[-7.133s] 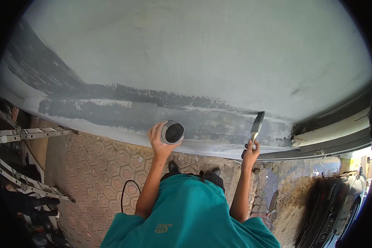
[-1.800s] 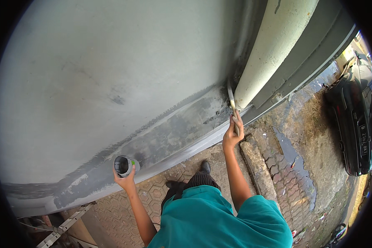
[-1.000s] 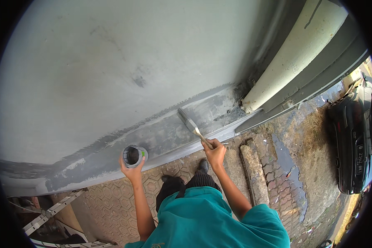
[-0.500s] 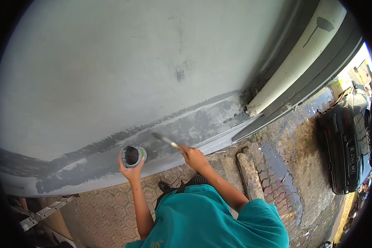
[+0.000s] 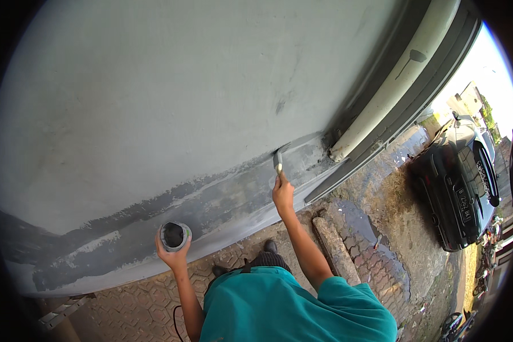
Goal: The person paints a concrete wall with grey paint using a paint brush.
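Note:
My left hand point(image 5: 175, 257) cups a small round paint can point(image 5: 174, 235) from below, its dark open top facing up, held near the foot of the wall. My right hand point(image 5: 283, 195) is stretched forward and grips a paintbrush point(image 5: 278, 162), whose bristles press against the dark grey painted band point(image 5: 211, 196) along the bottom of the pale grey wall point(image 5: 171, 97). The brush touches the band close to its right end, just left of a cream pipe point(image 5: 399, 80).
A cream pipe runs diagonally beside dark door or shutter rails at the right. Patterned paving bricks point(image 5: 137, 308) lie underfoot, with a concrete kerb block point(image 5: 333, 251) and a wet patch. A black car point(image 5: 459, 191) is parked at far right. A ladder rail point(image 5: 62, 310) shows at lower left.
My right hand has lifted the brush away from the can and swung it right, onto the dark band near the pipe. The left hand still holds the can.

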Demonstrator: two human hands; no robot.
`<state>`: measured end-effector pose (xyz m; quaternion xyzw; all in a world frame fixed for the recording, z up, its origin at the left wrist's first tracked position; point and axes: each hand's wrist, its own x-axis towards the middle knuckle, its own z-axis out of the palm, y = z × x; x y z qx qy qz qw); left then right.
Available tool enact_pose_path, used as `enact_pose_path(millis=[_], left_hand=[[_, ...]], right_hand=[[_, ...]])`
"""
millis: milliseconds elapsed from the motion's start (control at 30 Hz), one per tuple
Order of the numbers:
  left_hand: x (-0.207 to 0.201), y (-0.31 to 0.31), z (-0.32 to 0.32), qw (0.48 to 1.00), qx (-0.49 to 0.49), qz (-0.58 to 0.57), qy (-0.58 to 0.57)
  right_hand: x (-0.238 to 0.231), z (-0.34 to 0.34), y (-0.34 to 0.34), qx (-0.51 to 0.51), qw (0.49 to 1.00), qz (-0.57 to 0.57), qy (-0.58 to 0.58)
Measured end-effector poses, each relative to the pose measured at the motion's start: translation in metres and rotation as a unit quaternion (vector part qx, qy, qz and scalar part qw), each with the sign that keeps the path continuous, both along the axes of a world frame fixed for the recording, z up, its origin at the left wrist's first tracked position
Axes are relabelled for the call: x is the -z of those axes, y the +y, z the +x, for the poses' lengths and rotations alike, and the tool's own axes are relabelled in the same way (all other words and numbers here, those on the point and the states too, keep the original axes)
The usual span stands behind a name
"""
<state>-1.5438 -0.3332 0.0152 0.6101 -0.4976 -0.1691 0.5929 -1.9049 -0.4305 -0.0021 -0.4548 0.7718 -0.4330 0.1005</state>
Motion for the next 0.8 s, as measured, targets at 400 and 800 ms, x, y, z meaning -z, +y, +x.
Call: enact_pose_path(millis=[400, 800], left_hand=[[-0.016, 0.005, 0.066, 0.999, 0.006, -0.018, -0.043], [-0.008, 0.033, 0.091, 0.992, -0.034, 0.005, -0.118]], right_hand=[[-0.008, 0.203, 0.102, -0.349, 0.931, 0.109, -0.003], [-0.020, -0.049, 0.016, 0.166, 0.984, 0.044, 0.049]])
